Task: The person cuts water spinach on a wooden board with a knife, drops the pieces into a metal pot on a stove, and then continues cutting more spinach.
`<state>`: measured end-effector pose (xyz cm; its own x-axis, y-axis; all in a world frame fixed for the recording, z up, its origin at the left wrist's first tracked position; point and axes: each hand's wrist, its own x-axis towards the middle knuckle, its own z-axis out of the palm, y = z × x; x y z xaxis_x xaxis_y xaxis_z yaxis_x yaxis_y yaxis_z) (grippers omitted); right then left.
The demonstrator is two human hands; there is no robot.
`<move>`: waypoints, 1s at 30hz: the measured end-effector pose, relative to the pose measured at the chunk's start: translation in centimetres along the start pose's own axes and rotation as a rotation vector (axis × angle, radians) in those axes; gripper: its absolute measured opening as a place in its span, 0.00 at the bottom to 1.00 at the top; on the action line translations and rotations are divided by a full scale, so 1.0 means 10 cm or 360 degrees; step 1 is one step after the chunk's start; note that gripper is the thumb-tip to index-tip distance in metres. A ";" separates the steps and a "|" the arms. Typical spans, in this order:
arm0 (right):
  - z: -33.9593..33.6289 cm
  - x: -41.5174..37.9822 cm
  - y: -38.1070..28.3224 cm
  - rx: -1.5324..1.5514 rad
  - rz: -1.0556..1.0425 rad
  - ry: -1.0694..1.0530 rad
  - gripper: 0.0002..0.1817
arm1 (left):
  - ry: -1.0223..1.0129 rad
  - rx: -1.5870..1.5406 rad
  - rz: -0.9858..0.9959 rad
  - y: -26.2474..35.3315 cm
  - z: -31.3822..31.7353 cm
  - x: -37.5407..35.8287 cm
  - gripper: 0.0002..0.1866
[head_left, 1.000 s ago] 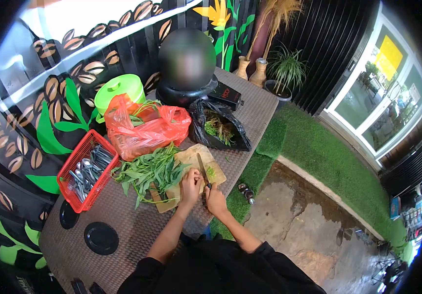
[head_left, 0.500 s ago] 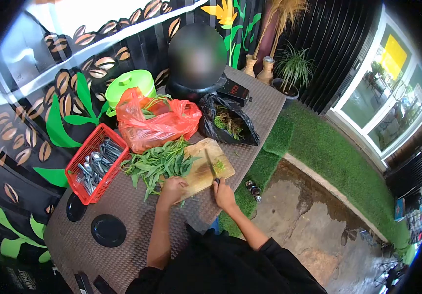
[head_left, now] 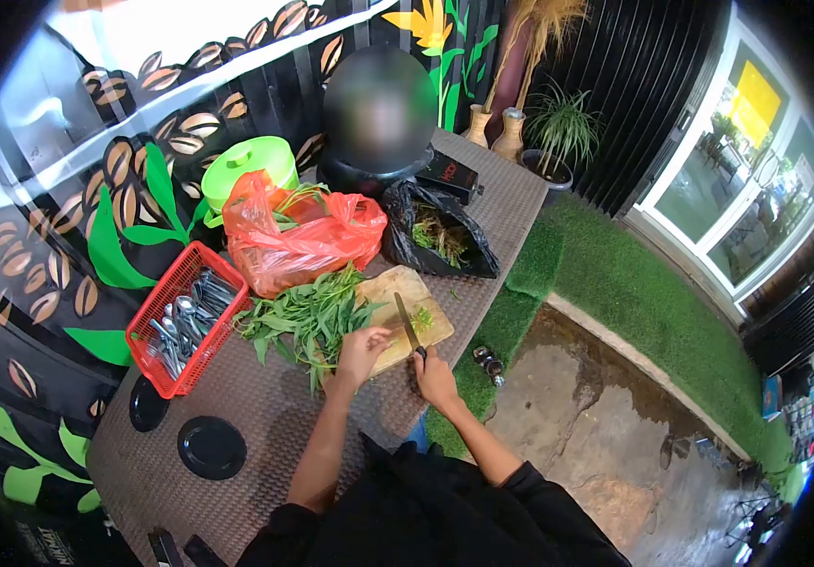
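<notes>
your right hand (head_left: 434, 377) grips the knife (head_left: 408, 324) over the cutting board (head_left: 392, 357); your left fingers are loosely curled beside the leafy greens (head_left: 317, 319).

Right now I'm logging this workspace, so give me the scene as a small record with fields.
right hand: holds knife
left hand: at board, grasp unclear
chopped bits: on board
greens: heaped at board's left
red bag: behind greens
black bag: open, greenery inside
basket: red, holds cutlery
plates: two, black
</notes>
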<state>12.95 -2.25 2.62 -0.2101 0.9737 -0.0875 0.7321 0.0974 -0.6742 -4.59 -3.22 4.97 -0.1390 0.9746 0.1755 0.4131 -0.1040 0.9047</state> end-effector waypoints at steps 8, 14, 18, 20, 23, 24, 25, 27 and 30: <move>-0.16 0.17 -0.01 -0.0298 0.0000 -0.0076 0.21 | 0.0249 0.0308 0.0185 -0.26 0.48 0.18 0.06; -0.18 0.21 -0.05 -0.0445 -0.0041 -0.0130 0.20 | 0.0393 0.0402 0.0273 -0.31 0.57 0.09 0.06; -0.12 0.01 -0.24 -0.0434 0.0076 -0.0120 0.20 | 0.0473 0.0439 0.0312 -0.19 0.55 0.09 0.05; 0.04 0.16 -0.14 -0.0427 0.0040 -0.0098 0.20 | 0.0464 0.0483 0.0331 -0.16 0.55 0.07 0.05; 0.05 0.34 -0.08 -0.0373 -0.0037 -0.0068 0.20 | 0.0469 0.0461 0.0329 -0.15 0.55 0.07 0.05; 0.02 0.38 -0.09 -0.0321 -0.0076 -0.0053 0.19 | 0.0467 0.0464 0.0331 -0.17 0.56 0.07 0.05; 0.00 0.36 -0.09 -0.0318 -0.0075 -0.0050 0.19 | 0.0469 0.0473 0.0305 -0.18 0.56 0.07 0.06; -0.04 0.27 -0.12 -0.0380 -0.0030 -0.0107 0.18 | 0.0480 0.0480 0.0278 -0.19 0.57 0.07 0.06; -0.01 0.12 -0.23 -0.0346 0.0102 -0.0103 0.18 | 0.0455 0.0426 0.0255 -0.19 0.58 0.07 0.06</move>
<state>11.05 -1.26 4.17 -0.1948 0.9649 -0.1763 0.8660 0.0848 -0.4928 -0.28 -1.17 1.11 -0.2827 0.8520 0.4407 0.6638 -0.1578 0.7310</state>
